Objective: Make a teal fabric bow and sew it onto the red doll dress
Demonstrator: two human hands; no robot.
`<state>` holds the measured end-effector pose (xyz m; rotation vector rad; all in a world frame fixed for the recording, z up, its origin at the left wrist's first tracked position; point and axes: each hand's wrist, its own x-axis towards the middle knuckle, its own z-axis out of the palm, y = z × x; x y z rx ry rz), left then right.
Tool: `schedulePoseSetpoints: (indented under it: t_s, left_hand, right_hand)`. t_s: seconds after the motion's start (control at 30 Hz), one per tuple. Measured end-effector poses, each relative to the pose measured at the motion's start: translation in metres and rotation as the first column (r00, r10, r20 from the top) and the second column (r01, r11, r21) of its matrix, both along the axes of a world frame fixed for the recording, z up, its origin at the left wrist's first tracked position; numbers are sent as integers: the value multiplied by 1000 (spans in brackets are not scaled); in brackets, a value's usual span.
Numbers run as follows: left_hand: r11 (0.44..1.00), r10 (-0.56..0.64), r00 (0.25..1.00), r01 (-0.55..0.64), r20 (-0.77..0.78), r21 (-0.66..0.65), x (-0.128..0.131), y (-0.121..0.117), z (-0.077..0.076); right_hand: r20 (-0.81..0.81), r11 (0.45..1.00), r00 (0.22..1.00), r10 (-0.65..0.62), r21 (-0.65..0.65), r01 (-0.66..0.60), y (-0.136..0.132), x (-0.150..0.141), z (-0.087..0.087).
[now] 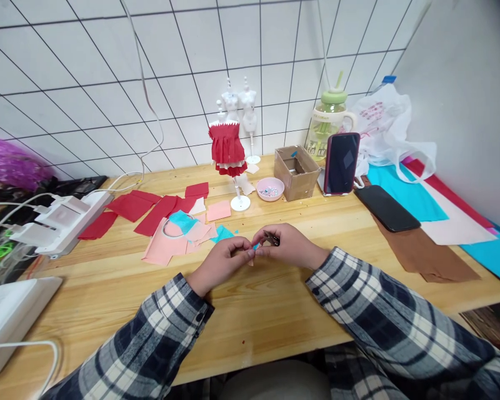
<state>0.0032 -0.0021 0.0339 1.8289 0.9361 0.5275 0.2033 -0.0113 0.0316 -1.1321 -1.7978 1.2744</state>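
My left hand (pixel 225 261) and my right hand (pixel 294 245) meet over the middle of the table, fingertips pinched together. Between them is a tiny scrap of blue and pink crepe paper (pixel 251 263), mostly hidden by the fingers. Tucked in my right hand is a small dark metal tool that looks like thread snips (pixel 270 238). Just beyond lie blue paper pieces (pixel 222 233) and pink paper pieces (pixel 160 244), with a thin ring (pixel 165 232) among them. A white mannequin stand (pixel 240 203) carries a red pleated paper dress (pixel 227 147).
Red paper pieces (pixel 158 214) lie left of the stand. A pink bowl of beads (pixel 270 190), a cardboard box (pixel 298 175), a propped phone (pixel 341 164) and a green-lidded jug (pixel 327 122) stand behind. At right are a black phone (pixel 387 207) and brown sheets (pixel 433 253); a power strip (pixel 66 222) is left.
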Motion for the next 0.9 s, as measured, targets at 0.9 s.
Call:
schedulePoseSetpoints:
  t_s: [0.9]
  left_hand:
    - [859, 234, 971, -184, -46, 478, -2, 2, -4]
  right_hand:
    - [36, 986, 988, -152, -67, 155, -2, -1, -6]
